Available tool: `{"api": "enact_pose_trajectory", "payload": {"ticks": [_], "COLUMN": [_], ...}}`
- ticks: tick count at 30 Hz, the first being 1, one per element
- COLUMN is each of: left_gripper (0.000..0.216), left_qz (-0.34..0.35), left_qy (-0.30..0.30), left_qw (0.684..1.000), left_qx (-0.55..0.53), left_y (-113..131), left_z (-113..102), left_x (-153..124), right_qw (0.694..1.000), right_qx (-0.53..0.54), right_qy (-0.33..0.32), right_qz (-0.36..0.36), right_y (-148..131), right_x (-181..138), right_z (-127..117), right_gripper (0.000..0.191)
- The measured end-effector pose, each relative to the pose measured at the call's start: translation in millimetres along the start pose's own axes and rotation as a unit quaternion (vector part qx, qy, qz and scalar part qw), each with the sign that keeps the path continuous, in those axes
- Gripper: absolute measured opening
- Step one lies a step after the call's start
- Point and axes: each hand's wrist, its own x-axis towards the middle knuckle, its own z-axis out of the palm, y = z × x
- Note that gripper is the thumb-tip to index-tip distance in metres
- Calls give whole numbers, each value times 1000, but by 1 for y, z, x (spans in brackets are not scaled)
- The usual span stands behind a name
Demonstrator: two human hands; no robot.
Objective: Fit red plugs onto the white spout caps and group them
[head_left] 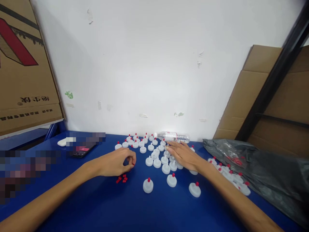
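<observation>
My left hand point(118, 162) is closed in a pinch low over the blue table, with a trace of red, seemingly a small red cap, at its fingertips. Just below it lie several loose red caps point(124, 178). My right hand point(182, 154) stretches flat over a cluster of white nozzle lids point(157, 162), fingers spread, partly covering some. Most lids in this middle group have bare nozzles. Nearer to me stand white lids with red caps on their nozzles, among them one lid point(148, 186) between my hands and another point(194, 190) under my right forearm.
More red-capped lids point(135, 144) stand at the back, beside a clear plastic bottle point(172, 136) lying along the wall. At right, capped lids point(228, 174) rest by a grey plastic bag point(270, 174). A phone point(83, 152) and a white object point(63, 142) lie left.
</observation>
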Motion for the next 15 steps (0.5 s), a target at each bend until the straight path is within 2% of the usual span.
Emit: {"api": "enact_pose_trajectory", "payload": {"ticks": [9, 15], "left_gripper": [16, 22], "left_qz": [69, 95], "left_qy": [101, 175], "left_qw": [992, 980], "left_qx": [18, 20], "left_y": [3, -2], "left_z": [7, 13], "left_x": [4, 9], "right_qw": [999, 990], "right_qx": [-13, -34], "right_qy": [44, 135], "right_qz": [-25, -11], "right_y": [3, -10], "right_x": [1, -3], "right_z": [6, -16], "right_gripper": [56, 44]}}
